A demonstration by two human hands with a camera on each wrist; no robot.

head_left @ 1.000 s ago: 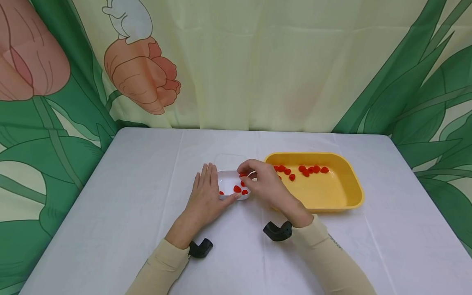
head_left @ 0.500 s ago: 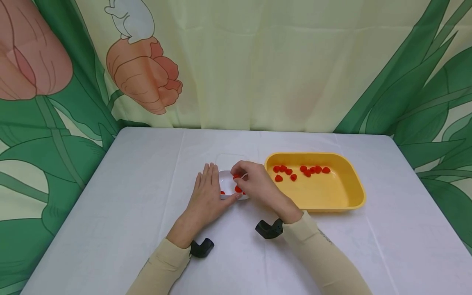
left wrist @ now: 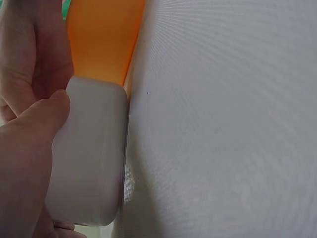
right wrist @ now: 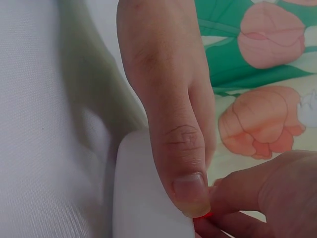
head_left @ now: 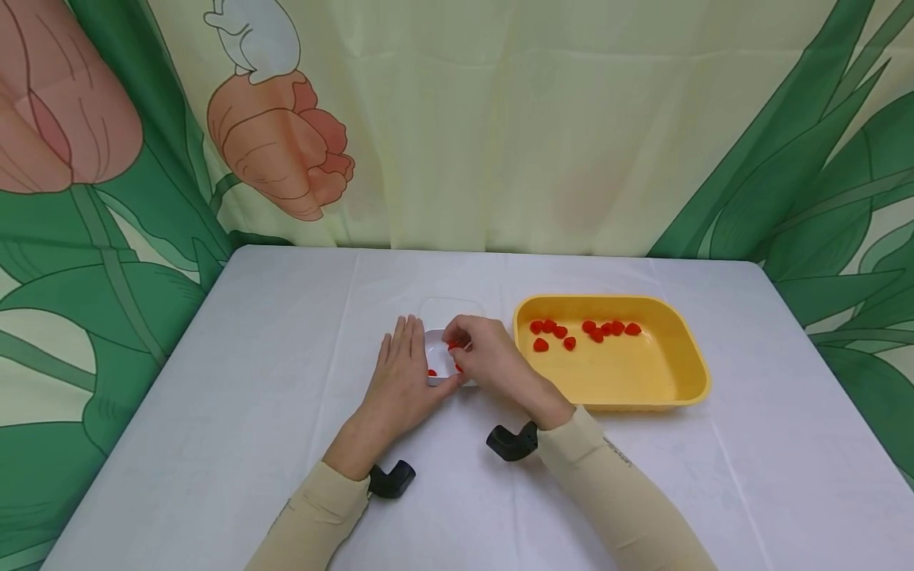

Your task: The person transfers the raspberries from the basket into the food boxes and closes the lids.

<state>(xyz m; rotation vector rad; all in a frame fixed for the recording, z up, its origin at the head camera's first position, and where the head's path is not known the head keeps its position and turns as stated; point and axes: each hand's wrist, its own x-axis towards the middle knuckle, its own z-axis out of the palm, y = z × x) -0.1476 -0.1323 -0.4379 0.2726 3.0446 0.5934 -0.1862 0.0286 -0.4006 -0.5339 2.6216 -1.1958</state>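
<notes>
A small white box (head_left: pixel 439 361) stands mid-table with a few red raspberries inside, one raspberry (head_left: pixel 432 373) near its front left. My left hand (head_left: pixel 400 385) lies along the box's left side, fingers straight, its thumb resting at the front wall. The left wrist view shows this thumb (left wrist: pixel 59 106) at the upper edge of the white wall. Over the box, my right hand (head_left: pixel 493 361) pinches a red raspberry (head_left: pixel 454 345) between thumb and fingers, mostly covered by them. In the right wrist view only a bit of red shows below the thumb (right wrist: pixel 188 191).
Right of the box is a yellow tray (head_left: pixel 628 385), with several raspberries (head_left: pixel 596 335) along its back and left part. A thin transparent outline (head_left: pixel 451 300) shows just behind the box. White cloth (head_left: pixel 286 357) covers the table, and a printed curtain (head_left: pixel 500 119) hangs behind it.
My right hand has moved left and slightly down over the white box with the raspberry, covering more of the box. The left hand has stayed in place.
</notes>
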